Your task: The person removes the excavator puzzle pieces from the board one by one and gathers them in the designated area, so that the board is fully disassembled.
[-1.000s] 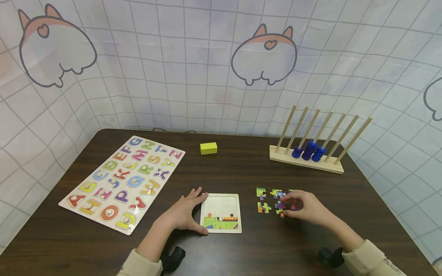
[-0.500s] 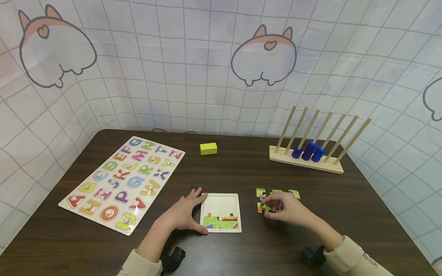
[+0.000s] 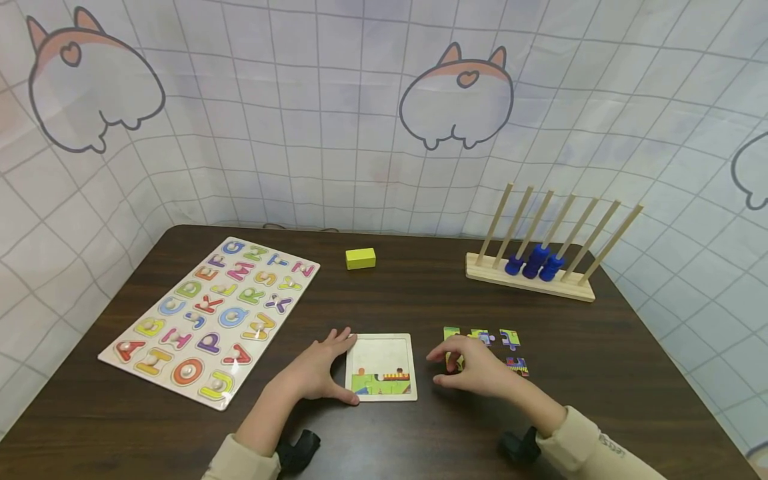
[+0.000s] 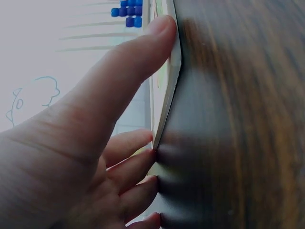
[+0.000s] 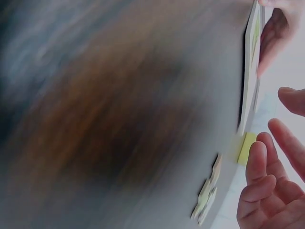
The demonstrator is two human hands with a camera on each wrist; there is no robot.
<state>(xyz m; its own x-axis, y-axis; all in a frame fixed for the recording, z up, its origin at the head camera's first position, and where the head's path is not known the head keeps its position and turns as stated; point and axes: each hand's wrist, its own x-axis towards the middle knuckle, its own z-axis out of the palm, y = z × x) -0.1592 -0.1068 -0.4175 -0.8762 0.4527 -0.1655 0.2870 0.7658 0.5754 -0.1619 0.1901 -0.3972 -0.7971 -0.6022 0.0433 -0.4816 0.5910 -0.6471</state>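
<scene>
A small wooden jigsaw tray [image 3: 384,353] lies flat, its lower part filled with joined pieces of a green picture. My left hand [image 3: 317,369] rests at its left side with fingers spread. The thumb touches the near-left corner, and the index finger touches the far-left edge. In the left wrist view the thumb [image 4: 143,55] lies over the tray's edge. Right of the tray hovers my right hand [image 3: 471,363], thumb and index finger apart, with nothing visible between them. Loose jigsaw pieces [image 3: 510,339] lie behind and beneath it, some partly hidden.
On the left lies an alphabet peg board [image 3: 210,317]. A yellow block [image 3: 361,259] stands at the back. At the back right is a wooden peg rack [image 3: 531,283] with blue beads [image 3: 536,262]. A patterned cloth [image 3: 336,120] hangs behind the table.
My right hand has moved left across the loose pieces towards the tray, uncovering pieces on the right. The left hand stays on the tray.
</scene>
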